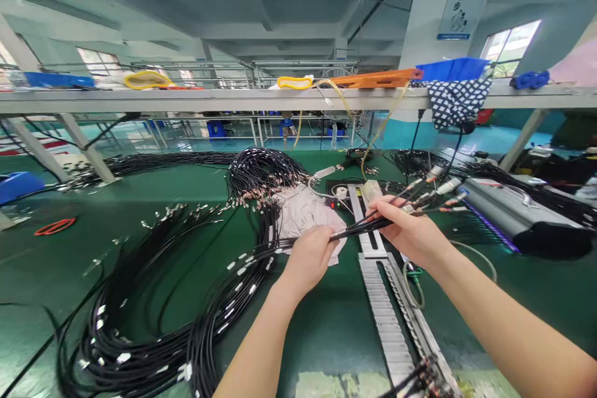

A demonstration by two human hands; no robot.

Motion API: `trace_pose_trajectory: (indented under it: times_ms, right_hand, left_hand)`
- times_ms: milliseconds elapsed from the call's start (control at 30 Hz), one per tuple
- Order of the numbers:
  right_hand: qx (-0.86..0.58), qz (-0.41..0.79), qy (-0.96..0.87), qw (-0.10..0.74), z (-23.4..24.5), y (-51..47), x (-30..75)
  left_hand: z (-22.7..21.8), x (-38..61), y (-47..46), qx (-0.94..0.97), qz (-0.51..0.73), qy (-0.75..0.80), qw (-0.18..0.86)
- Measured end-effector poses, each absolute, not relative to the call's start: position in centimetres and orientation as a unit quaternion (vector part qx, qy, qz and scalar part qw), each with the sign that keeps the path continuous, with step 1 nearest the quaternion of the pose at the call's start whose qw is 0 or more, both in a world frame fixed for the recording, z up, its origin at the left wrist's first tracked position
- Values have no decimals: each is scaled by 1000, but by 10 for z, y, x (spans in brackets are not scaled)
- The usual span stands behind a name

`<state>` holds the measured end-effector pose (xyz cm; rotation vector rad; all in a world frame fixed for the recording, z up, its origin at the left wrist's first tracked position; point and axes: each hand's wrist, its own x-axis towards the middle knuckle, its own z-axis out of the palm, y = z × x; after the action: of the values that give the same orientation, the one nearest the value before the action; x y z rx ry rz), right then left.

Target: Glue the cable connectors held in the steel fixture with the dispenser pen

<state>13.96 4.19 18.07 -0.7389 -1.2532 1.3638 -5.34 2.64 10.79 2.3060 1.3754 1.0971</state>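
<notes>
My left hand [311, 256] is closed around a thin bundle of black cables [352, 230] near the middle of the bench. Farther along the same bundle, my right hand [410, 230] grips it close to the stripped ends [441, 191], which fan out to the right with white and copper-coloured tips. Leftward the bundle runs into a large coil of black cables [158, 348] with white tags. Below my hands lies a slotted metal rail fixture [385, 317]. A crumpled pale cloth [305, 214] rests just behind my left hand.
A silver lamp housing [522, 217] with a violet glow stands at the right. Another cable heap [265, 171] lies at the back. An overhead shelf [209, 99] spans the bench, carrying a blue bin [452, 68]. A red ring [55, 227] lies at the left on the green bench top [326, 323].
</notes>
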Motion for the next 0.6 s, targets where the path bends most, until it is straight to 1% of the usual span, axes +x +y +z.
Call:
trace_pose_trajectory:
  times_ms: [67,133,200,267,333,400,467,533,600]
  right_hand:
    - [-308,606,-491,544,167,28,159]
    - [-311,646,-435,545,146,16,173]
    - [-330,689,-385,517,119,5,178]
    - [-356,730,-358,460,91,-3,181]
    - [-376,765,-357,382,68,-11,185]
    - [-387,794,-362,297,55,-19,196]
    - [-411,797,-385,219,52,-25,217]
    - [-451,757,-436,184,56,-28,241]
    - [-481,695,-495,202,63,-27,262]
  left_hand:
    - [124,-50,18,824,311,472,27]
    - [138,-49,14,860,213,457,-77]
    - [141,-50,15,881,131,437,-123]
    - [128,-53,18,892,65,434,-109]
    - [103,-58,19,895,12,440,-75]
    - [73,-64,17,893,-18,447,-48]
    - [49,-69,12,889,-33,456,-28]
    - [37,-72,8,885,-33,464,-5]
    - [37,-68,8,885,-19,464,24]
